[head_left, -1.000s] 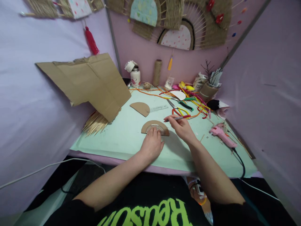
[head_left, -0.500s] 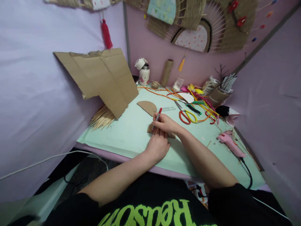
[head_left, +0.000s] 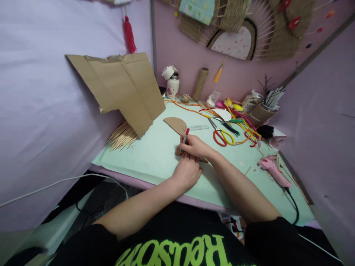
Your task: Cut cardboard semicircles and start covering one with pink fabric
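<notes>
My right hand (head_left: pixel 195 145) is closed round a pen with a red cap end (head_left: pixel 186 136), its lower tip over a small piece of brown cardboard (head_left: pixel 178 150). My left hand (head_left: pixel 188 170) lies flat on that same piece, fingers stretched forward and partly under the right hand. Most of the small piece is hidden by both hands. Just beyond them a half-round cardboard piece (head_left: pixel 175 124) lies on the pale green table (head_left: pixel 138 162), beside a clear ruler (head_left: pixel 198 127).
A big cardboard sheet (head_left: pixel 133 92) leans at the left over thin wooden sticks (head_left: pixel 122 137). Scissors with red and yellow handles (head_left: pixel 220 136) lie right of the ruler. A pink glue gun (head_left: pixel 274 170) rests at the right. A white bottle (head_left: pixel 173 87) and twine roll (head_left: pixel 200 84) stand behind.
The view has shifted slightly. The pen stands a little more upright in my right hand; my left hand stays flat on the cardboard.
</notes>
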Demonstrator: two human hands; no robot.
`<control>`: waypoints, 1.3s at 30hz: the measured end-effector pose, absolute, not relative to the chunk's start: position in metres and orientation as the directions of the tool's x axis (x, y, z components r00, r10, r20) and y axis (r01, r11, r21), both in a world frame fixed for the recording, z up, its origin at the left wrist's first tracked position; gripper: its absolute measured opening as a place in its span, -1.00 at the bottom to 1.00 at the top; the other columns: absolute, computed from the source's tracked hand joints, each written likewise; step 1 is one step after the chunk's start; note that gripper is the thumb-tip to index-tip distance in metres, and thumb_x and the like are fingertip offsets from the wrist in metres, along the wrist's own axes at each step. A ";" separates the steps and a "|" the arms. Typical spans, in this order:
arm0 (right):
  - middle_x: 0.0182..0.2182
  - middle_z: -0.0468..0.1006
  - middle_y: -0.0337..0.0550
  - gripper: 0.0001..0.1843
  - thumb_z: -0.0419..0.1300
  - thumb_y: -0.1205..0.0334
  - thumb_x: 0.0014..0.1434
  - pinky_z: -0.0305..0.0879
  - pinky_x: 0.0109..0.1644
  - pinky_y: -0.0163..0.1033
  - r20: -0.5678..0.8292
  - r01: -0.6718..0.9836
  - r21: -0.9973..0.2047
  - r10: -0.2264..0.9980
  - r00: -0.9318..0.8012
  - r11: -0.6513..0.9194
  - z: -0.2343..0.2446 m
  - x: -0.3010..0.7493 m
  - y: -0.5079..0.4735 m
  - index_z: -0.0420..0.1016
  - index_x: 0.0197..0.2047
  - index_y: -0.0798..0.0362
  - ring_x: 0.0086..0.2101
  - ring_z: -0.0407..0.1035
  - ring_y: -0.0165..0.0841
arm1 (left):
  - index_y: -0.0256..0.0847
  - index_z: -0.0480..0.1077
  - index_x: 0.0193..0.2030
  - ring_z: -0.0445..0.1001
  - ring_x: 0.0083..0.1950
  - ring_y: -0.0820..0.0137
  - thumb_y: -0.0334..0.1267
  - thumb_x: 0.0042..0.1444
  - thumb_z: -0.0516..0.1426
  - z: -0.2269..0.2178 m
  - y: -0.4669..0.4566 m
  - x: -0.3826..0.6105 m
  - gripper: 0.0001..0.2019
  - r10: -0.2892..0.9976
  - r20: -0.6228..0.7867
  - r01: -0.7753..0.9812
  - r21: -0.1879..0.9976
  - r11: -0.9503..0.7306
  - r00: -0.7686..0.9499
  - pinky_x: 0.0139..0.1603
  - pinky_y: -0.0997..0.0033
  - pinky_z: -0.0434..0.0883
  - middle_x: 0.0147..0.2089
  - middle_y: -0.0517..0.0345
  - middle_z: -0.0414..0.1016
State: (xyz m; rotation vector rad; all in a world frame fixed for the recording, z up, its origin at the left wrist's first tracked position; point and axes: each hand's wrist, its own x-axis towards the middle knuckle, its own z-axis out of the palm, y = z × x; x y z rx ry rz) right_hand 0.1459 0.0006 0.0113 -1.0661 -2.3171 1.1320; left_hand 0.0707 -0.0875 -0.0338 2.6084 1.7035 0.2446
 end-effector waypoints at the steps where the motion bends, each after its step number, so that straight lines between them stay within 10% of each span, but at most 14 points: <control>1: -0.56 0.48 -0.29 -0.90 0.09 0.37 0.09 0.22 -0.39 -0.35 -0.014 0.476 -0.784 0.754 -0.657 0.400 0.011 0.146 0.001 0.24 -0.42 0.02 -0.47 0.39 -0.38 | -0.67 0.21 0.25 0.26 0.30 -0.05 -0.13 0.25 0.06 -0.033 -0.088 0.071 -0.40 0.911 0.120 0.908 0.099 -0.407 0.395 0.34 0.03 0.11 0.22 -0.52 0.32; 39: -0.54 0.45 -0.29 -0.90 0.11 0.34 0.11 0.20 -0.36 -0.36 0.026 0.465 -0.785 0.772 -0.635 0.409 0.009 0.151 0.006 0.24 -0.42 0.03 -0.45 0.35 -0.41 | -0.64 0.15 0.29 0.20 0.34 -0.08 -0.15 0.22 0.09 -0.038 -0.087 0.071 -0.37 0.912 0.155 0.908 0.126 -0.401 0.381 0.36 0.01 0.09 0.26 -0.52 0.26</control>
